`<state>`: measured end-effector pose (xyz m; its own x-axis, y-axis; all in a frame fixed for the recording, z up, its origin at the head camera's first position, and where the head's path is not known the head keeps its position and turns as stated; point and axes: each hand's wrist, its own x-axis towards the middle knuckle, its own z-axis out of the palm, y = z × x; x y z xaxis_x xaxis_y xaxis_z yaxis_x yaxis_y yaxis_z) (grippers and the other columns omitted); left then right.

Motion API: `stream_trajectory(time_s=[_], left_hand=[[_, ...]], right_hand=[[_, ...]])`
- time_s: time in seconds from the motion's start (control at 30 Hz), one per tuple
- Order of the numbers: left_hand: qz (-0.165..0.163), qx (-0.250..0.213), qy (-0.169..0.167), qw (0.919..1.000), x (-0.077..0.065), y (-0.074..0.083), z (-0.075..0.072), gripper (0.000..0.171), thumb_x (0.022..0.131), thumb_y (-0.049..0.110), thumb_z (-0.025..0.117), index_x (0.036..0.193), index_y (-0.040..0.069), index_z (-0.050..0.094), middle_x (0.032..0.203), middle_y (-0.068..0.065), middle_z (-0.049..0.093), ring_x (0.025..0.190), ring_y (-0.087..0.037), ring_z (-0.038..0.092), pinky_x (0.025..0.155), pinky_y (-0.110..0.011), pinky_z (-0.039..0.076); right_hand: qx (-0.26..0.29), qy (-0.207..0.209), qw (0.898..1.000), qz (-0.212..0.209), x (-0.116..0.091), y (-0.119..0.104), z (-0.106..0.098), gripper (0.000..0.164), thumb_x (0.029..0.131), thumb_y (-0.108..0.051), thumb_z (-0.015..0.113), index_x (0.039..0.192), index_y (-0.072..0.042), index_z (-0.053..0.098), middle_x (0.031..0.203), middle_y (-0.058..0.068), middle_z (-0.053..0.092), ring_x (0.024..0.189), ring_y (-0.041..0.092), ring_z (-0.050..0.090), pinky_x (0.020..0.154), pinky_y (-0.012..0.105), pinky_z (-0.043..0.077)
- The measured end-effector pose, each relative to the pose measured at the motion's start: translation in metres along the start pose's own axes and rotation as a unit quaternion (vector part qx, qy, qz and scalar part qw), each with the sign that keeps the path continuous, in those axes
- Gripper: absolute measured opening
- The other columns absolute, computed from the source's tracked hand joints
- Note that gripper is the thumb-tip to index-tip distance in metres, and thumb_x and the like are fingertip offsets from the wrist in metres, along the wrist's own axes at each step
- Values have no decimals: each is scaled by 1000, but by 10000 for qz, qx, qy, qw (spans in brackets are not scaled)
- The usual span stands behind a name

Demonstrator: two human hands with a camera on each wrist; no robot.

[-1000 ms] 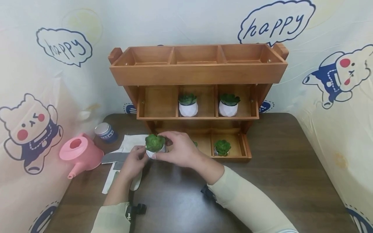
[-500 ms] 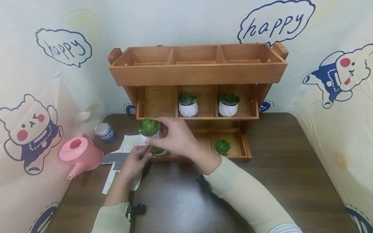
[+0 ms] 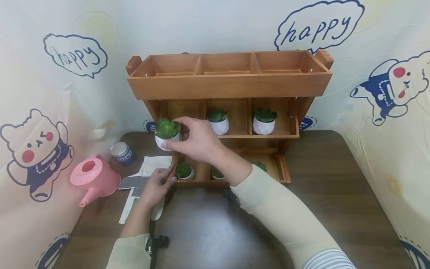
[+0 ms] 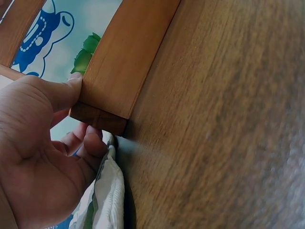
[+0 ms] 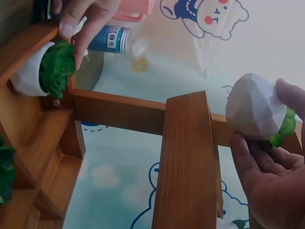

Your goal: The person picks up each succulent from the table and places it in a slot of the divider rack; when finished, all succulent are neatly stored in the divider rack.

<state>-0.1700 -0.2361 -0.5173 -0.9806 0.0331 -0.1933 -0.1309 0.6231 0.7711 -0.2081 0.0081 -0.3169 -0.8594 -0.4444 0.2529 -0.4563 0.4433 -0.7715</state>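
My right hand (image 3: 198, 140) grips a potted succulent (image 3: 167, 129) in a white faceted pot, thumb in front and fingers behind. It is raised at the left end of the wooden plant rack's middle tier, overlapping the left compartment in the head view. The right wrist view shows the pot (image 5: 252, 109) held between thumb and fingers, its green leaves mostly hidden. My left hand (image 3: 158, 186) pinches the front left corner of the wooden rack (image 4: 119, 62) at its bottom tier, thumb on one side and fingertips on the other. Beside it, a succulent (image 3: 183, 170) sits in the bottom left compartment.
Two potted succulents, one middle (image 3: 218, 121) and one right (image 3: 264, 121), stand in the middle tier. The bottom tier holds more, partly behind my right arm. On the left are a pink watering can (image 3: 95, 179), a blue jar (image 3: 123, 154) and white-and-grey gloves (image 3: 152, 164).
My right hand has lifted the succulent up and slightly left, from the bottom tier's front to the middle tier's height. My left hand has stayed at the rack's corner.
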Motion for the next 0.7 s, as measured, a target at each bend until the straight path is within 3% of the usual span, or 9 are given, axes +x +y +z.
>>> stream_trajectory(time_s=[0.27,0.53,0.7], left_hand=[[39,116,43,9999,-3,0,0,62,103,38,65,159,25,42,135,-14,47,122,-35,50,105,-59,41],[180,170,81,9997,-3,0,0,61,103,36,66,159,24,43,134,-15,48,122,-34,51,105,-58,41],[187,156,101,9997,-2,0,1,61,102,35,67,158,24,45,135,-15,49,124,-37,51,107,-60,40]], right_hand=[[-341,162,9992,139,15,4,-1,60,86,-49,82,130,-12,67,97,-5,69,87,11,61,74,26,51],[-814,218,9947,591,29,3,1,68,89,-52,78,143,-13,60,128,0,68,106,13,62,93,32,54],[-1083,217,9906,801,37,5,4,72,90,-55,76,146,-14,57,136,2,64,112,15,60,100,35,52]])
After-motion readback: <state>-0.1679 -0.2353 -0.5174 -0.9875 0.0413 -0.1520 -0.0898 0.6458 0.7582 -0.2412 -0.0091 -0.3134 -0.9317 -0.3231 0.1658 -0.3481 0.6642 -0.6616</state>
